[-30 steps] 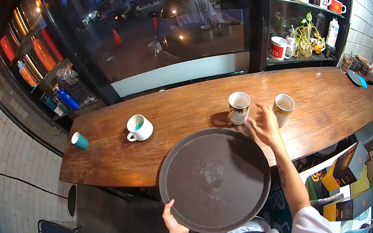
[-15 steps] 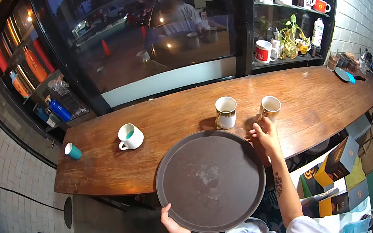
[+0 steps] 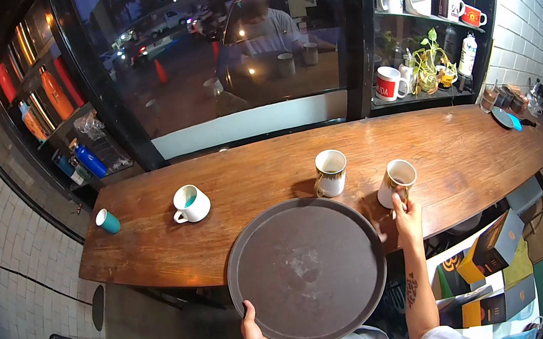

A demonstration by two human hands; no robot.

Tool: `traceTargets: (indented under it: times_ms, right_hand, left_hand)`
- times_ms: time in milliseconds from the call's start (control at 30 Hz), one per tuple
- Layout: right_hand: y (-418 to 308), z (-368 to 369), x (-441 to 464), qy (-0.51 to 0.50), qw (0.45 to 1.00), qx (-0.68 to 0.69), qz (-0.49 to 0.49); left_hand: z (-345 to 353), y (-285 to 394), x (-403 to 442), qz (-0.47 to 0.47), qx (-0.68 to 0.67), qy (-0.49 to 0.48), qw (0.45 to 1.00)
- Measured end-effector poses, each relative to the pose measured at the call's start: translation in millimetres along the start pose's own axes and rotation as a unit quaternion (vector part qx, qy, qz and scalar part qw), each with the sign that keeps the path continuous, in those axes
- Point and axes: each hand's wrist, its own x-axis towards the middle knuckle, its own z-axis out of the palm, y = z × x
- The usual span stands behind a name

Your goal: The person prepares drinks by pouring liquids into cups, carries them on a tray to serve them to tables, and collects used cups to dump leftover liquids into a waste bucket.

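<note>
R mug [image 3: 389, 192] pulled nearer; R hand [image 3: 407, 218] curled onto its near side, L hand [image 3: 257, 334] clamped on tray [image 3: 309, 283] rim.

At your two o'clock, read "DA" on the red-and-white mug [image 3: 388, 84]; the preceding letter is unclear. At your four o'clock, print on the black-and-yellow cartons [image 3: 497, 249] is illegible.

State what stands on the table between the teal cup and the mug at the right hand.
The head view shows the white mug with teal inside and, further right, the white-and-gold mug.
</note>
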Motion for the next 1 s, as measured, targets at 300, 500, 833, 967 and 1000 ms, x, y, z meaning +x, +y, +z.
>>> traceTargets:
  times_ms: [300, 500, 833, 967, 1000]
  right_hand:
    - [-57.0, -14.7, -54.7, -0.151, 0.988, -0.027, 0.012]
    - [-58.6, -0.1, -102.2, -0.298, 0.952, -0.054, 0.045]
    - [-41.9, 65.5, -245.2, -0.410, 0.904, -0.125, -0.005]
    - [-41.7, 110.2, -322.6, -0.463, 0.875, -0.138, 0.010]
    - [-43.0, 123.0, -342.0, -0.476, 0.869, -0.136, 0.020]
  left_hand:
    - [-3.2, -16.3, -0.9, 0.030, 0.016, 0.096, 0.995]
    - [-14.3, -31.5, -12.5, 0.051, 0.006, 0.116, 0.992]
    - [-134.7, 5.0, -74.2, 0.029, -0.039, 0.139, 0.989]
    - [-215.7, 28.2, -113.8, 0.007, -0.054, 0.204, 0.977]
    - [-236.3, 33.3, -123.6, 0.007, -0.046, 0.234, 0.971]
